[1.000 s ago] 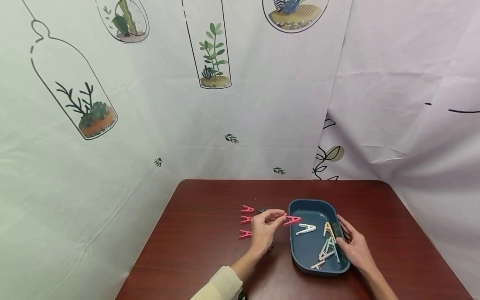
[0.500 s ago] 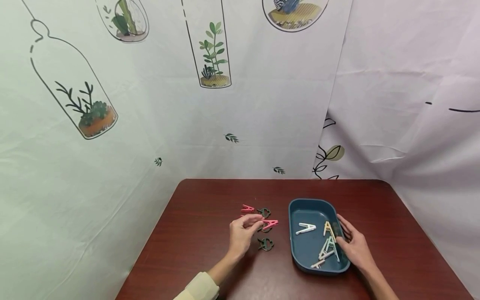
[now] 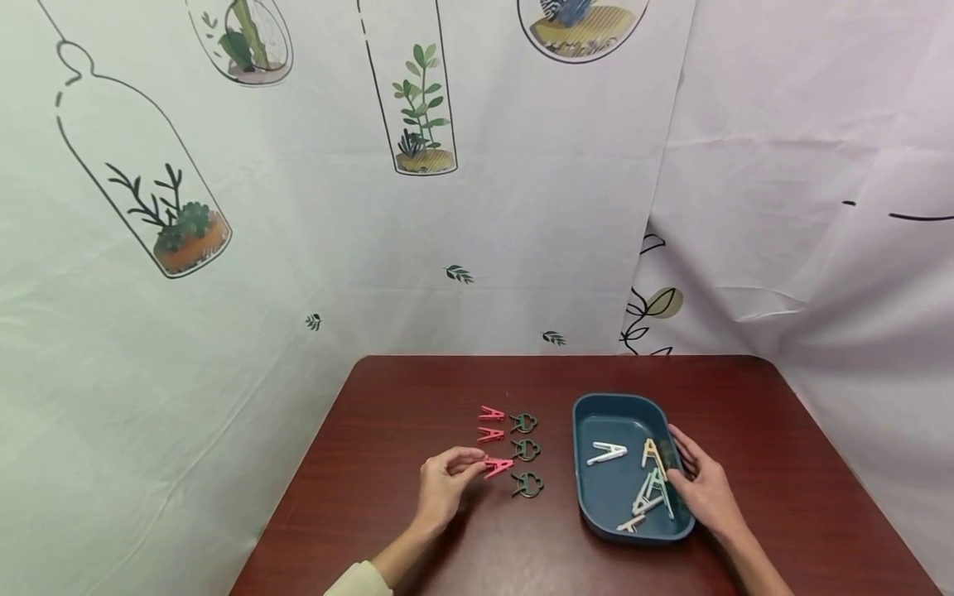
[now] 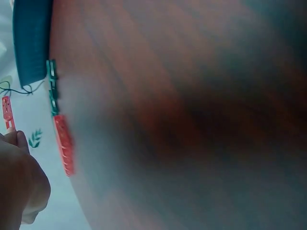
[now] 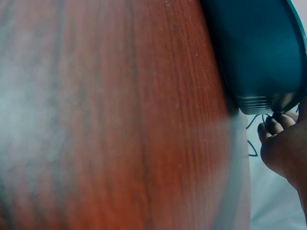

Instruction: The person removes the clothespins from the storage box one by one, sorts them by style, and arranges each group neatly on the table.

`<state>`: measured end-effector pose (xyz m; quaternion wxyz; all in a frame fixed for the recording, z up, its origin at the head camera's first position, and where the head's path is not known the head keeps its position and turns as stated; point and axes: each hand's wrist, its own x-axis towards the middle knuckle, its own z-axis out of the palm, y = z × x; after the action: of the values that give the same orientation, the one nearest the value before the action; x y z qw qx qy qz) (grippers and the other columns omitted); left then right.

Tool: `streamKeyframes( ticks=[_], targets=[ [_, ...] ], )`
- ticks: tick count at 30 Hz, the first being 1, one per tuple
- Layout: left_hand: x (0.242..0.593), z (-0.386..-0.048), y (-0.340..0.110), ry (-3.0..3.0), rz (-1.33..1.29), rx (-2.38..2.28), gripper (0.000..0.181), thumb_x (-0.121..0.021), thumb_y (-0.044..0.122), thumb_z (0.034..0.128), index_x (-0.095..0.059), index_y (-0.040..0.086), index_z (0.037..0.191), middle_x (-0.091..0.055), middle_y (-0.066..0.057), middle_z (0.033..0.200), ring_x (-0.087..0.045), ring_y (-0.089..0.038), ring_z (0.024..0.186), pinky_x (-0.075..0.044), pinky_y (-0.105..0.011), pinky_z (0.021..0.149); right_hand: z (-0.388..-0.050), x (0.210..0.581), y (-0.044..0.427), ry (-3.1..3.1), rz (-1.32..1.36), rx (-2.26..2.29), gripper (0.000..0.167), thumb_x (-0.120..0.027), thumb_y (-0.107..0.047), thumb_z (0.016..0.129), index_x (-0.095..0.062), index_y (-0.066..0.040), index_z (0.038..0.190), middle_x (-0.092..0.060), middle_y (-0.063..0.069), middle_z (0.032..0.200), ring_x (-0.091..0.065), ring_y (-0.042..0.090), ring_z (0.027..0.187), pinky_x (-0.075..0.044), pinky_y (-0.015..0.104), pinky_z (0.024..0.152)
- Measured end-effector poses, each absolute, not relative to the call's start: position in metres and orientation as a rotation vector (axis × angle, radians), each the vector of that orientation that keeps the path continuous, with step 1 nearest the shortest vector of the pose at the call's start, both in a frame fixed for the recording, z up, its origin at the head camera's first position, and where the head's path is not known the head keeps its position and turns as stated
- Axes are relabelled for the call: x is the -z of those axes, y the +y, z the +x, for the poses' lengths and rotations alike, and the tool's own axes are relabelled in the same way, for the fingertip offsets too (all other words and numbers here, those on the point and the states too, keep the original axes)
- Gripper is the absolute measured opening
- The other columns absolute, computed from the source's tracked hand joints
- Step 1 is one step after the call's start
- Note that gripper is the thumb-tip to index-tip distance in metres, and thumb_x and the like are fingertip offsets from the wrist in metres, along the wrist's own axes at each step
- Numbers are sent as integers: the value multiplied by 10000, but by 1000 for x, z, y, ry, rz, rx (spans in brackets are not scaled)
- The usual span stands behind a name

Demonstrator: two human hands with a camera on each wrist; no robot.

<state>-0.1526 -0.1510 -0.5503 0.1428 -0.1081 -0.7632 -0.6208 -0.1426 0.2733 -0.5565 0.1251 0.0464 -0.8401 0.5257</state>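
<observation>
In the head view my left hand (image 3: pixel 443 488) pinches a pink clothespin (image 3: pixel 498 468) between thumb and fingertips, low over the table. The same clothespin (image 4: pixel 7 109) shows upright at the left edge of the left wrist view. Two pink clothespins (image 3: pixel 491 434) lie just beyond it. Beside them, three dark green ring-shaped clips (image 3: pixel 525 449) form a column. My right hand (image 3: pixel 708 491) grips the right wall of a blue tray (image 3: pixel 585 488), thumb over the rim and fingers outside. Inside the tray are a white clothespin (image 3: pixel 607 453), a yellow clothespin (image 3: pixel 652 457) and several pale green and white ones.
The dark red-brown table (image 3: pixel 417 389) has rounded far corners. A white cloth (image 3: pixel 507 232) printed with plants hangs behind and along the sides. Bare tabletop lies between the green clips and the tray.
My left hand has carried the pink clothespin leftward and down, away from over the tray to beside the green clips. The right hand and tray have stayed in place.
</observation>
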Motion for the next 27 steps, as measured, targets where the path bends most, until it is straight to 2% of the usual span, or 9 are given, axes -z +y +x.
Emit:
streamKeyframes(
  ticks=[6,8,11,16,23,27],
  targets=[
    [560,-146,-165,-2309,-254,1769,134,-864,12,864,-818,98,956,-808,-62,933,-784,-148,837,-607,-223,732,-143,557,273,-2432,149,-1535,697,-668,136,917,-440,56,1571,-512,337,1507,-426,-158,1250,-393,13,900],
    [563,-145,-168,-2340,-242,1775,128,-865,23,867,-815,91,962,-808,-58,941,-781,-137,843,-608,-224,740,-143,557,273,-2442,140,-1530,698,-666,133,921,-436,54,1574,-509,337,1510,-453,-85,1294,-392,11,898],
    [567,-143,-170,-2363,-233,1802,126,-866,28,869,-812,77,971,-807,-64,948,-781,-139,852,-610,-230,752,-143,556,273,-2454,128,-1528,695,-653,126,926,-432,48,1579,-501,333,1520,-450,-79,1299,-387,10,901],
    [575,-141,-171,-2374,-255,1810,132,-873,34,862,-809,76,969,-804,-65,941,-781,-147,851,-611,-233,755,-143,555,273,-2459,127,-1528,692,-636,119,928,-427,45,1583,-491,335,1531,-390,-195,1233,-377,4,906],
    [581,-136,-172,-2353,-320,1763,134,-858,-2,860,-805,48,974,-799,-131,925,-786,-174,828,-614,-240,723,-143,555,272,-2452,133,-1534,695,-629,120,926,-424,41,1586,-486,327,1541,-382,-201,1237,-372,7,918],
    [582,-136,-174,-2352,-306,1738,144,-868,-6,847,-809,57,962,-800,-122,915,-785,-176,822,-612,-233,724,-143,555,272,-2451,128,-1533,697,-629,117,927,-425,34,1588,-485,325,1543,-380,-209,1232,-374,4,910]
  ],
)
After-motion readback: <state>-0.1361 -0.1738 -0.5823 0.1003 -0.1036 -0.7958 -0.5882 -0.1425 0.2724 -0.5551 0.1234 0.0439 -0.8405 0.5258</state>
